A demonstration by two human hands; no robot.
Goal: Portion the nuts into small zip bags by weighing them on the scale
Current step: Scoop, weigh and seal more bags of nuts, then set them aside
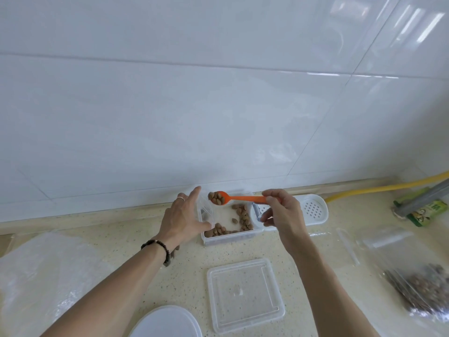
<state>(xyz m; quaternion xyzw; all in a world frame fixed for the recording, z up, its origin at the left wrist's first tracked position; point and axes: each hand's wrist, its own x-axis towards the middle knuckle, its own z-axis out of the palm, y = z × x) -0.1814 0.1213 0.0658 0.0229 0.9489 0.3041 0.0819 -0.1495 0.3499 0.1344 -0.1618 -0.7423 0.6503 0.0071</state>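
I can barely make out the zip bag: it is clear film, half hidden behind my left hand, whose thumb and fingers pinch its edge while the forefinger points up. My right hand has thumb and fingers closed on the handle of the orange plastic spoon, its bowl heaped with brown nuts just right of the bag's mouth. Below it a clear rectangular tub holds more nuts scattered along its near and right sides. I see no scale I can identify; a white perforated tray sits right of the tub, partly covered by my right hand. The tub's lid lies near me on the speckled counter. A white round lid is cut off at the near edge. At far right, blurred filled bags and a green packet; its writing is unreadable.
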